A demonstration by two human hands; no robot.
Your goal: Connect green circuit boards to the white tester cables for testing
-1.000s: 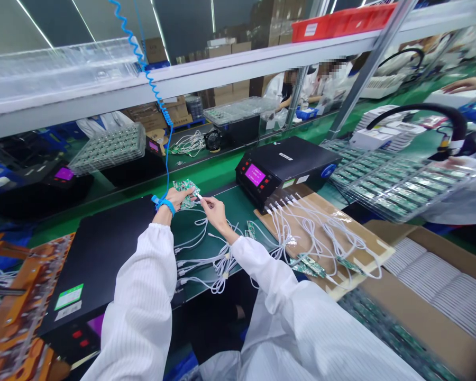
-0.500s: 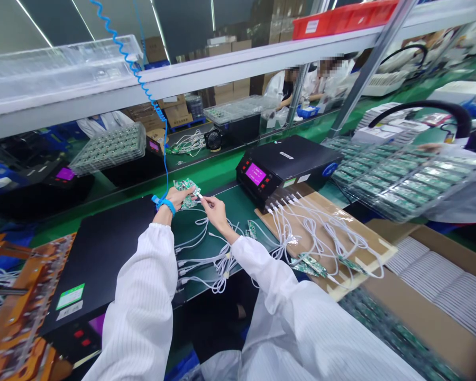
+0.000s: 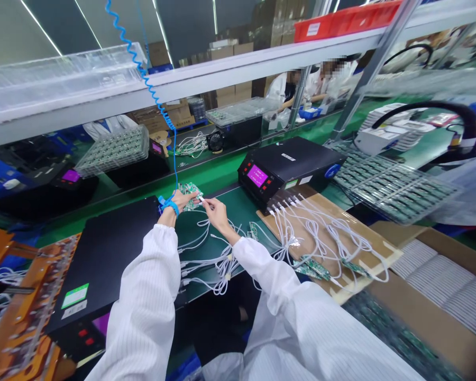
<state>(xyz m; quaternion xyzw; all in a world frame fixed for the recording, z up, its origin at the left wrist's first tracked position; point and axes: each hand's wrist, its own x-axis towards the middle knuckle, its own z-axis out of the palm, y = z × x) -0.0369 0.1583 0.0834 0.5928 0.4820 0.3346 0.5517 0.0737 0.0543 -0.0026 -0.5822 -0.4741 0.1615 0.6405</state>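
My left hand [image 3: 182, 201], with a blue wrist strap [image 3: 168, 205] round its wrist, is closed on green circuit boards [image 3: 191, 191] above the dark green mat. How many boards it holds I cannot tell. At their right edge, my right hand [image 3: 216, 212] pinches the white plug of a cable [image 3: 202, 199]. The plug meets the board's edge; whether it is fully seated is too small to see. White cables [image 3: 222, 264] lie on the mat below, running from the black box [image 3: 115, 248] on the left. Another small board [image 3: 253, 230] lies right of my right wrist.
A black tester with a lit pink screen [image 3: 257, 175] stands right of my hands, its cables spread over a cardboard sheet [image 3: 357, 238]. Clear trays of boards [image 3: 392, 185] sit farther right. A metal shelf [image 3: 222, 69] crosses ahead; a coiled blue cord [image 3: 150, 90] hangs down to my wrist.
The view has shifted slightly. Both hands stay together at the boards, the plug still at the edge. At the right, the upper tray near another person's hand is gone from its place over the lower trays.
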